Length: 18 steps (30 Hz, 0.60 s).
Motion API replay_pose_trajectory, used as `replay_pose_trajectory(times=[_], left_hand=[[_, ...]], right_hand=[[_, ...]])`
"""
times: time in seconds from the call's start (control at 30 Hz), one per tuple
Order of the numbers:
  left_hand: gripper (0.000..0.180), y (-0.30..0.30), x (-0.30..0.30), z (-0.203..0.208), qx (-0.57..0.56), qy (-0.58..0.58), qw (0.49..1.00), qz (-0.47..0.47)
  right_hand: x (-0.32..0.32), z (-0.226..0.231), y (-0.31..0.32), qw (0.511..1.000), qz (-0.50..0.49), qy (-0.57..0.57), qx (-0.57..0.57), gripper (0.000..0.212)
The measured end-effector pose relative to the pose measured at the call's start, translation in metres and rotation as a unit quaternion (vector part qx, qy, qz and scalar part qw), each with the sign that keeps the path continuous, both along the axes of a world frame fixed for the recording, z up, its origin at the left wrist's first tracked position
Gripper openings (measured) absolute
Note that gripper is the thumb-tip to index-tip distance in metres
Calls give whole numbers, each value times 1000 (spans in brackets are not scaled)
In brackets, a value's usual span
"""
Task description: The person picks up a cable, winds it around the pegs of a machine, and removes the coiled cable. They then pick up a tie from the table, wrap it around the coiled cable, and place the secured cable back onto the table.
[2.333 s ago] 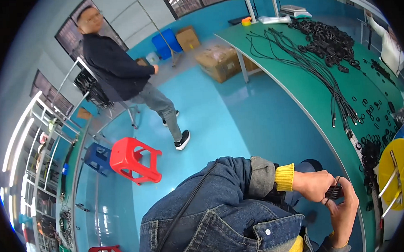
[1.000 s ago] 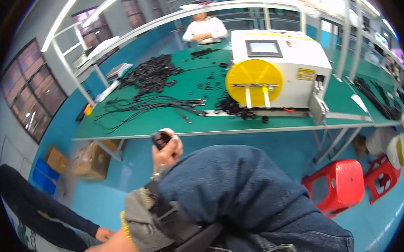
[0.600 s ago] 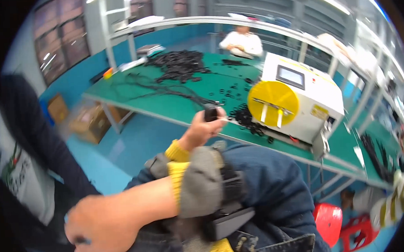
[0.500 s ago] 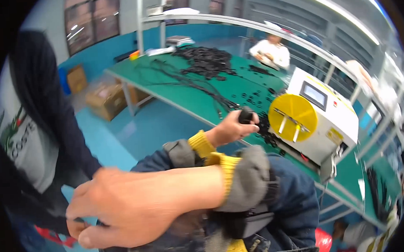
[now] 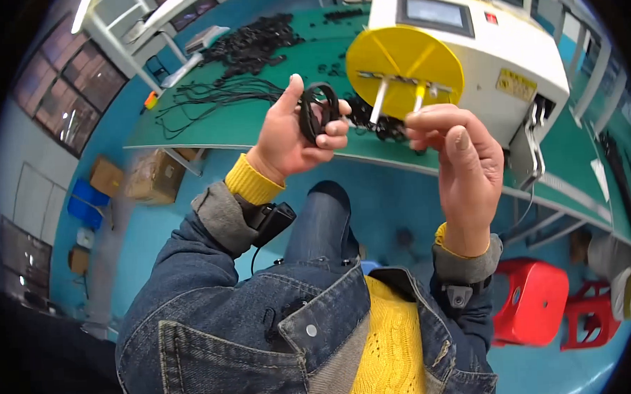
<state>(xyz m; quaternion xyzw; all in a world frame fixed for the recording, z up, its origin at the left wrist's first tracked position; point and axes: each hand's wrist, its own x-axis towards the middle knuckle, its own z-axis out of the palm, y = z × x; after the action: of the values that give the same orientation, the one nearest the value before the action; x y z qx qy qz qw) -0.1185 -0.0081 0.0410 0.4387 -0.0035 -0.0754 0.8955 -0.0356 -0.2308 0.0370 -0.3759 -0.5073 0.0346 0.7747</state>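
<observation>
My left hand [image 5: 293,133] is closed around a coiled black cable [image 5: 311,120], with the loop standing up between thumb and fingers. To the right, my right hand [image 5: 465,159] is raised with thumb and fingertips brought together in a pinch. Whatever it grips, if anything, is too small to make out. Its fingertips are just in front of the yellow disc [image 5: 400,49] of a winding machine [image 5: 495,45]. Two pegs stick out from the disc, a white peg [image 5: 379,101] and a peg with a yellow base beside my right fingertips.
Loose black cables [image 5: 219,95] lie across the green table [image 5: 186,132], with a heap of black coils [image 5: 252,45] at the back left. Small black pieces lie below the disc. Red stools [image 5: 538,300] stand at the lower right, and cardboard boxes [image 5: 153,177] at the left.
My right hand has swung from the far left, near another person, back to the machine. My left hand still holds the black cable, now turned up. The view has shifted, bringing the machine closer.
</observation>
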Motion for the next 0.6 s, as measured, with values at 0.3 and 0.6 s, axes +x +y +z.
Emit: replay_pose_trajectory(times=[0.3, 0.6], left_hand=[[73, -24, 32, -26, -39, 1, 992, -118], [48, 2, 0, -47, -187, 42, 969, -157]], right_hand=[[28, -83, -32, 984, -23, 174, -41, 21], [-3, -60, 22, 972, -152, 1, -182, 14]])
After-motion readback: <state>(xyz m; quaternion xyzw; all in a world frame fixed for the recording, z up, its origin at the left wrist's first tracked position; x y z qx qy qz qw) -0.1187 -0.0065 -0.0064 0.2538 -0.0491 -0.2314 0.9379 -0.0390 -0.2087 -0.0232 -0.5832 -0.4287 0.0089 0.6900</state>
